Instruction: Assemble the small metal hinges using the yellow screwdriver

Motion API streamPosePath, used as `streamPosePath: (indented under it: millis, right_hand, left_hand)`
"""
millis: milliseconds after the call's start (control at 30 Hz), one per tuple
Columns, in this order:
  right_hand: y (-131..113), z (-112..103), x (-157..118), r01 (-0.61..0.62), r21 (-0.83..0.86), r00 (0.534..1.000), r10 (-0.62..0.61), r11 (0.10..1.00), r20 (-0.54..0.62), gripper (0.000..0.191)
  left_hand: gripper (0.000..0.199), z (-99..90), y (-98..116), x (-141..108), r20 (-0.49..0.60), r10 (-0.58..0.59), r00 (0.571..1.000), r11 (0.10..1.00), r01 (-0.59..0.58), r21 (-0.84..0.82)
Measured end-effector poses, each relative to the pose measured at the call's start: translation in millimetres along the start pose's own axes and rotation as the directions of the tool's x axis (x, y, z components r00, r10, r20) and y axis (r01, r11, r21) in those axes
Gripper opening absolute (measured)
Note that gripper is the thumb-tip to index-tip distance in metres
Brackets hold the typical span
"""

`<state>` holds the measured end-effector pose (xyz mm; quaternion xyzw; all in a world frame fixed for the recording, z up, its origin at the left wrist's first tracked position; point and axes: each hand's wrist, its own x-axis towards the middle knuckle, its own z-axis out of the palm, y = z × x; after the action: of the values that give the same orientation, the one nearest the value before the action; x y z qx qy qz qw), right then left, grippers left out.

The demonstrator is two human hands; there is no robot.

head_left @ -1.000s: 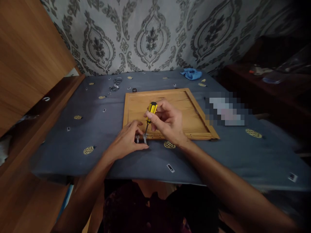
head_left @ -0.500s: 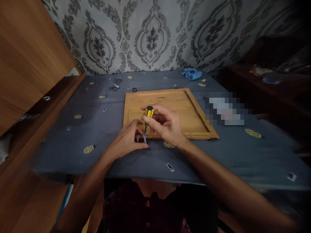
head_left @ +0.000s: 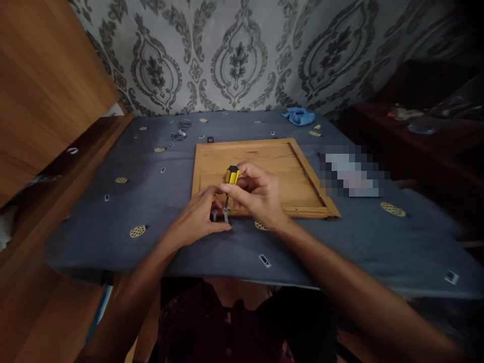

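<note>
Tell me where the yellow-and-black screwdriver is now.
In the head view, the yellow-and-black screwdriver is just left of centre in the right hand, pointing down at a silvery metal fitting by the near edge of the rectangular wooden panel.

Framed panel point(head_left: 260, 157) is wood, smooth with a slight sheen. Screwdriver point(head_left: 232, 175) has a plastic-looking handle on a metal shaft, the little fitting point(head_left: 226, 215) looks metal too, and the bench cover point(head_left: 325, 257) is plain matt cloth.

White label point(head_left: 265, 260) on grey tablecloth point(head_left: 302, 252), lettering too blurred to read
</note>
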<state>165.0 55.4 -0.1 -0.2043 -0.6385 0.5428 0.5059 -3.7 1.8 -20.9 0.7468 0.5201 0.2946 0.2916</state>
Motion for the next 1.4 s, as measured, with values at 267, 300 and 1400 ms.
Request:
streamPosePath:
  millis: [267, 300, 1400]
  right_hand:
    - [-6.0, 0.4, 0.0, 0.084, -0.125, 0.970, -0.110, 0.989, -0.219, 0.040]
    - [-6.6, -0.2, 0.8, 0.080, -0.133, 0.969, -0.108, 0.988, -0.224, 0.041]
    - [-3.9, -10.9, 8.5, 0.077, -0.161, 0.997, -0.078, 0.984, -0.002, 0.048]
  left_hand:
    - [0.066, -0.6, 2.3, -0.7, 0.009, -0.051, 0.999, 0.999, 0.051, 0.011]
    - [0.066, -0.9, 3.1, -0.7, 0.015, -0.059, 0.998, 0.998, 0.059, 0.012]
    - [0.056, -0.5, 2.4, -0.2, 0.018, -0.039, 0.999, 0.999, 0.039, -0.007]
